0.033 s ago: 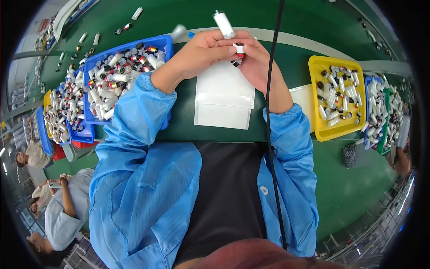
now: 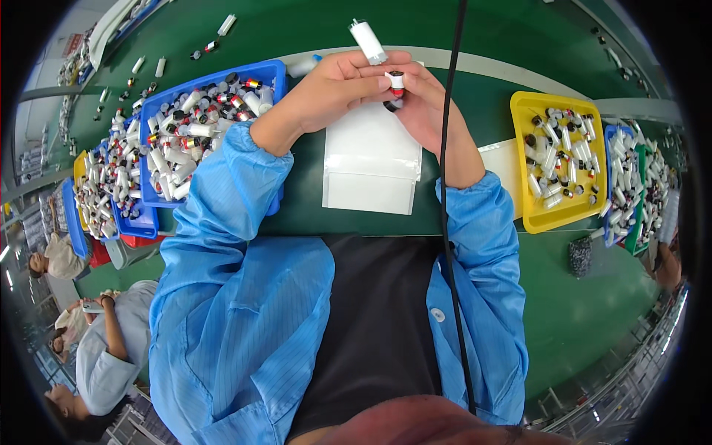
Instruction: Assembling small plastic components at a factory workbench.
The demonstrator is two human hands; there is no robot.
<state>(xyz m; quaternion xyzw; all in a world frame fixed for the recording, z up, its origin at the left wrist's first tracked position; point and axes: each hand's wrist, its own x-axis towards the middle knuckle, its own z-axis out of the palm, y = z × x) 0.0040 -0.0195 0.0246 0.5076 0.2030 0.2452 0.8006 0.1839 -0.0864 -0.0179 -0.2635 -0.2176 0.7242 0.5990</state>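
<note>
Both my hands meet above a white sheet-like packet [image 2: 371, 167] on the dark green table. My left hand [image 2: 334, 85] is closed, with a white cylindrical tube [image 2: 368, 42] sticking up at its fingers, its thin nozzle end pointing away from me. My right hand [image 2: 426, 100] pinches a small cylindrical part with a black top, white band and red section [image 2: 397, 80]. The left thumb touches that part too. Just below it, a dark round end shows between the hands. Fingers partly hide how the tube is gripped.
A blue tray [image 2: 278, 78] full of white tubes and small capped parts stands at my left. At right is a yellow tray [image 2: 525, 200] with fewer tubes. A black cable [image 2: 445, 185] hangs across the view. Loose tubes [image 2: 227, 24] lie far left.
A blurred translucent piece beyond my left wrist has dropped nearer to me and now lies by the blue tray's corner. The tube has tilted very slightly; my hands stay in place.
</note>
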